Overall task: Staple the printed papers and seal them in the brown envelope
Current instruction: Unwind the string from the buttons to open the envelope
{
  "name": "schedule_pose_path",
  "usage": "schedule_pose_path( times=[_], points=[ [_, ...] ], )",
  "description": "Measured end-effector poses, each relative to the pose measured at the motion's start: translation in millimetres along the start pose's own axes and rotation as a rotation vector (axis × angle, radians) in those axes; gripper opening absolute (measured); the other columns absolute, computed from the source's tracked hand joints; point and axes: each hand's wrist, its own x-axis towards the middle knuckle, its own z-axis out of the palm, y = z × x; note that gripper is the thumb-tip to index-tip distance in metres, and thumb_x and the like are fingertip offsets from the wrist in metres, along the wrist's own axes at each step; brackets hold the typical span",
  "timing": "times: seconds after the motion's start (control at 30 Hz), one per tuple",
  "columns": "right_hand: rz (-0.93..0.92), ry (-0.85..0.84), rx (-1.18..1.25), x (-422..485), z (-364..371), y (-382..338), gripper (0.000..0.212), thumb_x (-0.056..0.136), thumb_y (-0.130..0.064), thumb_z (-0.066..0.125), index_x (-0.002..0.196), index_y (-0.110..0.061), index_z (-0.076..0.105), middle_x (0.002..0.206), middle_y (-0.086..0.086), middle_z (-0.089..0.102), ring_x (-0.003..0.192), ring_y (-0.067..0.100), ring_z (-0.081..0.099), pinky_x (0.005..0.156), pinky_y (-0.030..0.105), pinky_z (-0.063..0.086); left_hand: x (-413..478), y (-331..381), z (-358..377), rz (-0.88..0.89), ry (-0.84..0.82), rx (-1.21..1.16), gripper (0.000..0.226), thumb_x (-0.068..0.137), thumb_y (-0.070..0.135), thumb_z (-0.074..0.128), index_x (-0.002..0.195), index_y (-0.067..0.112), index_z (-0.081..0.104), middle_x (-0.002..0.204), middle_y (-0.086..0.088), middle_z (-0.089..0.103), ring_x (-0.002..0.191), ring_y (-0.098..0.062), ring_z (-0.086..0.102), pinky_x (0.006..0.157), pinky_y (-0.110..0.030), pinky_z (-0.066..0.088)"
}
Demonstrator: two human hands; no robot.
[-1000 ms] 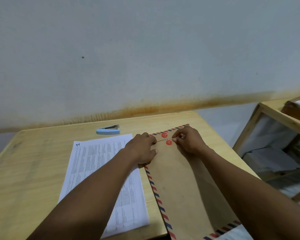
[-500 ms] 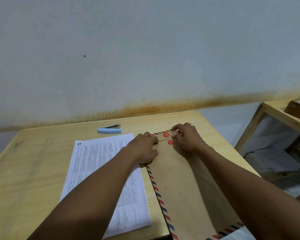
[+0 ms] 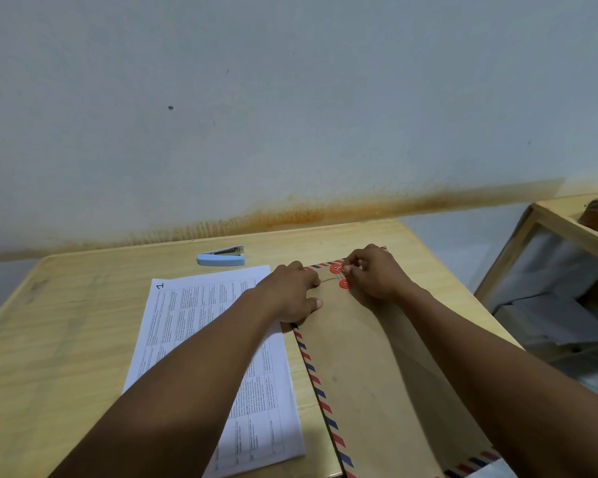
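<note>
A brown envelope (image 3: 370, 367) with red and blue striped edges lies on the right part of the wooden table (image 3: 66, 339). Two red string-tie discs (image 3: 336, 269) sit near its far end. My right hand (image 3: 373, 274) pinches the thin string at the discs. My left hand (image 3: 290, 293) rests with curled fingers on the envelope's left edge, pressing it down. A stack of printed papers (image 3: 201, 339) lies to the left of the envelope, partly under my left forearm. A light blue stapler (image 3: 221, 257) sits beyond the papers near the wall.
A wall with a rusty stain stands right behind the table. To the right, a wooden shelf (image 3: 560, 236) holds papers and a brown object. A gap separates it from the table's right edge.
My right hand's fingers have moved from the lower disc up to the upper disc with the string. My left hand has stayed in place on the envelope.
</note>
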Motion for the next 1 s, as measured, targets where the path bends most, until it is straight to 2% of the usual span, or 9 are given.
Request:
schedule_pose_path(
  times=[0.1,0.2,0.3,0.4,0.53,0.67,0.73,0.83,1.0],
  points=[
    [0.021,0.0,-0.006,4,5,-3,0.021,0.092,-0.036,0.066,0.107,-0.023,0.076,0.103,0.001,0.059,0.101,0.022,0.056,0.087,0.039,0.051,-1,1,0,0.003,0.003,-0.004,0.057,0.098,0.049,0.059,0.15,0.028,0.047,0.145,-0.004,0.045,0.133,-0.027,0.043,0.107,-0.042,0.042],
    [0.071,0.019,0.05,8,12,-6,0.025,0.084,-0.051,0.07,0.098,-0.03,0.076,0.1,-0.001,0.071,0.094,0.021,0.063,0.082,0.043,0.057,-2,1,-1,0.004,0.0,-0.007,0.058,0.098,0.048,0.059,0.151,0.028,0.046,0.147,-0.004,0.044,0.134,-0.028,0.042,0.109,-0.043,0.042],
    [0.12,0.045,0.081,13,16,-13,0.011,0.086,-0.044,0.073,0.084,-0.034,0.072,0.094,-0.006,0.072,0.093,0.017,0.064,0.081,0.042,0.057,-3,0,-1,0.009,-0.002,-0.02,0.058,0.098,0.048,0.059,0.151,0.028,0.046,0.148,-0.004,0.043,0.135,-0.027,0.042,0.109,-0.043,0.041],
    [0.163,0.068,0.127,20,21,-12,0.02,0.09,-0.035,0.07,0.07,-0.033,0.067,0.078,-0.016,0.07,0.084,0.011,0.066,0.084,0.047,0.057,-4,0,-2,0.006,-0.004,-0.036,0.058,0.098,0.048,0.059,0.151,0.028,0.046,0.148,-0.003,0.043,0.137,-0.027,0.04,0.111,-0.044,0.04],
    [0.18,0.032,0.177,22,18,-11,0.019,0.094,-0.031,0.065,0.076,-0.029,0.067,0.078,-0.013,0.07,0.085,0.013,0.067,0.087,0.046,0.056,-4,-1,-2,0.009,-0.006,-0.041,0.059,0.098,0.048,0.059,0.152,0.028,0.045,0.149,-0.004,0.042,0.137,-0.027,0.039,0.112,-0.044,0.039],
    [0.114,0.008,0.213,14,6,-9,0.017,0.096,-0.026,0.064,0.085,-0.015,0.072,0.085,-0.002,0.071,0.082,0.014,0.065,0.067,0.027,0.049,-3,-1,-2,0.009,-0.01,-0.04,0.06,0.098,0.049,0.059,0.152,0.028,0.044,0.149,-0.004,0.042,0.137,-0.027,0.039,0.112,-0.043,0.039],
    [0.082,-0.053,0.147,9,0,-6,0.018,0.093,-0.028,0.066,0.084,-0.014,0.073,0.084,-0.002,0.072,0.081,0.012,0.064,0.066,0.027,0.051,-3,-1,-3,0.009,-0.01,-0.042,0.06,0.098,0.049,0.059,0.152,0.028,0.045,0.15,-0.004,0.042,0.138,-0.027,0.039,0.112,-0.042,0.039],
    [0.06,-0.088,0.051,-2,-5,-2,0.015,0.09,-0.024,0.064,0.083,-0.015,0.074,0.084,0.001,0.073,0.085,0.016,0.066,0.077,0.038,0.058,-2,-1,-3,0.005,-0.01,-0.048,0.06,0.098,0.049,0.06,0.152,0.028,0.045,0.151,-0.004,0.041,0.138,-0.027,0.039,0.111,-0.042,0.038],
    [0.04,0.042,-0.064,-35,8,-9,0.018,0.088,-0.036,0.067,0.089,-0.019,0.074,0.087,-0.001,0.069,0.08,0.012,0.06,0.071,0.029,0.054,-2,-1,-2,-0.003,-0.01,-0.054,0.059,0.098,0.049,0.059,0.152,0.028,0.045,0.152,-0.004,0.04,0.139,-0.027,0.039,0.111,-0.041,0.038]
  ],
)
